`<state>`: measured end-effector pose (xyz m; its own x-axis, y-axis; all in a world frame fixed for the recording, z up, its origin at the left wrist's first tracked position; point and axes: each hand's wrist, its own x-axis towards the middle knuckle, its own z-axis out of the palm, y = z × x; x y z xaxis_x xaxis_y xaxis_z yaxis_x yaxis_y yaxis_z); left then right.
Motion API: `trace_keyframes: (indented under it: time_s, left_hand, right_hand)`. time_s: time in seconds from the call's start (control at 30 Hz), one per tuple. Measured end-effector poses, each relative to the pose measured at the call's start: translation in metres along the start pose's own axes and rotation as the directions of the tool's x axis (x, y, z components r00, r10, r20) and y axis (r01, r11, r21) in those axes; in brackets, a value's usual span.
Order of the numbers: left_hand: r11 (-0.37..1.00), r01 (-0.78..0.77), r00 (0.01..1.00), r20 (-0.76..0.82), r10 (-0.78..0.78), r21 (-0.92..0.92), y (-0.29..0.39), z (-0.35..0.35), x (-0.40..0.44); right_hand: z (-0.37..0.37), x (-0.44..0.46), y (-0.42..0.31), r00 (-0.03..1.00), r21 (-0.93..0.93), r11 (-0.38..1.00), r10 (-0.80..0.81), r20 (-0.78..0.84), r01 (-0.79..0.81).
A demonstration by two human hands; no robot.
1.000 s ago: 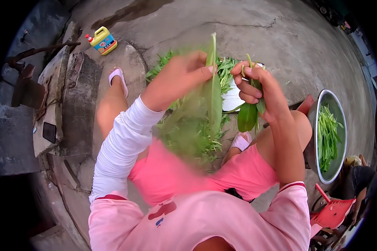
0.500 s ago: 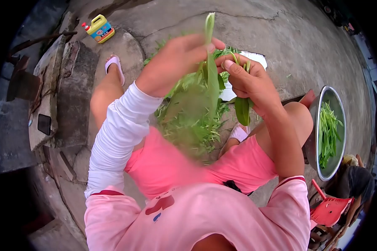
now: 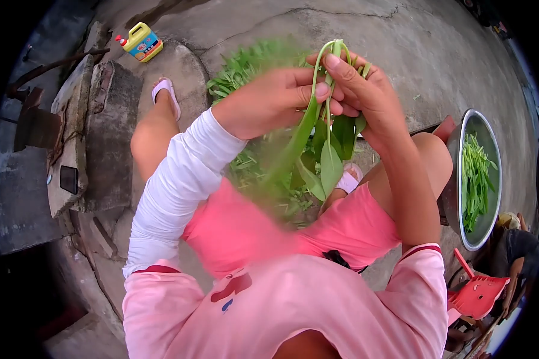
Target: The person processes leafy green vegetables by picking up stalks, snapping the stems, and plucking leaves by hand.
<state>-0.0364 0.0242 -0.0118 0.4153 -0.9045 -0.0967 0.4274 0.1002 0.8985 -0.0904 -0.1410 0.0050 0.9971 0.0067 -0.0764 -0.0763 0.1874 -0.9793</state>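
Leafy green stems that look like water spinach [image 3: 331,167] hang between my two hands, in front of my lap. My right hand [image 3: 368,90] is closed around the upper ends of several stems, their leaves drooping below the fingers. From the left, my left hand [image 3: 275,99], with a white sleeve on its arm, pinches a stem between thumb and fingers just beside the right hand. A long leaf under it is smeared by motion. Below and behind lies a pile of cut greens [image 3: 239,72] on the ground, partly hidden by my hands.
A metal basin [image 3: 498,179] with cut green stems stands at the right. A yellow jug [image 3: 142,43] with a red pump is at the upper left. A phone [image 3: 69,179] lies on a stone slab [image 3: 66,149]. A red plastic chair [image 3: 482,294] stands at the lower right.
My right hand has moved up slightly. My left hand has come down and right, close beside it. The long leafy stem that stood upright in the left hand now hangs downward.
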Motion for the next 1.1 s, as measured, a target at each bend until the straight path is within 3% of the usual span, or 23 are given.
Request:
trace_keyframes:
  time_s: [0.03, 0.13, 0.17, 0.3, 0.4, 0.5, 0.6, 0.7, 0.8, 0.93, 1.07, 1.1]
  left_hand:
    - [1.000, 0.021, 1.000, 0.017, -0.021, 0.001, -0.002, 0.002, 0.002]
    - [0.991, -0.115, 0.990, 0.076, 0.120, -0.063, -0.002, 0.006, 0.005]
    - [0.995, -0.094, 0.996, 0.001, 0.094, -0.023, -0.006, -0.001, 0.004]
    - [0.999, 0.015, 0.998, -0.060, -0.012, 0.044, -0.002, -0.008, -0.002]
    - [0.998, 0.048, 0.998, -0.046, -0.047, 0.034, -0.008, -0.009, -0.004]
    - [0.985, 0.100, 0.988, -0.131, -0.082, 0.138, -0.008, 0.004, -0.005]
    - [0.879, 0.046, 0.975, -0.214, 0.064, 0.475, -0.006, 0.009, -0.004]
    - [0.838, 0.059, 0.939, -0.316, 0.138, 0.542, -0.016, 0.001, -0.002]
    - [0.710, 0.014, 0.826, -0.408, 0.389, 0.704, -0.017, 0.003, -0.002]
    - [0.730, -0.148, 0.659, -0.484, 0.576, 0.668, -0.017, 0.018, 0.004]
    - [0.753, -0.209, 0.586, -0.537, 0.607, 0.623, -0.007, 0.014, -0.007]
    - [0.724, -0.153, 0.588, -0.526, 0.614, 0.673, 0.000, 0.008, -0.012]
  right_hand:
    - [-0.001, 0.000, 0.001, 1.000, 0.099, 0.995, 0.008, -0.006, -0.008]
    - [-0.024, 0.011, 0.004, 0.998, 0.234, 0.972, -0.021, -0.056, 0.033]
    - [-0.030, 0.013, 0.001, 0.993, 0.246, 0.968, -0.034, -0.109, 0.060]
    - [-0.044, 0.014, -0.006, 0.939, 0.160, 0.974, -0.101, -0.330, 0.161]
    - [-0.056, 0.017, -0.005, 0.905, 0.145, 0.965, -0.146, -0.400, 0.220]
    - [-0.058, 0.016, -0.007, 0.888, 0.129, 0.963, -0.159, -0.432, 0.235]
    - [-0.058, 0.015, -0.009, 0.912, 0.177, 0.960, -0.135, -0.387, 0.217]
    - [-0.055, 0.014, -0.011, 0.926, 0.233, 0.952, -0.107, -0.361, 0.201]
    - [-0.055, 0.012, -0.009, 0.922, 0.312, 0.922, -0.102, -0.374, 0.229]
    - [-0.051, 0.015, -0.006, 0.923, 0.447, 0.857, -0.080, -0.377, 0.256]
    - [-0.071, 0.021, -0.007, 0.894, 0.515, 0.792, -0.085, -0.440, 0.328]
    - [-0.080, 0.021, -0.011, 0.919, 0.540, 0.784, -0.095, -0.382, 0.306]
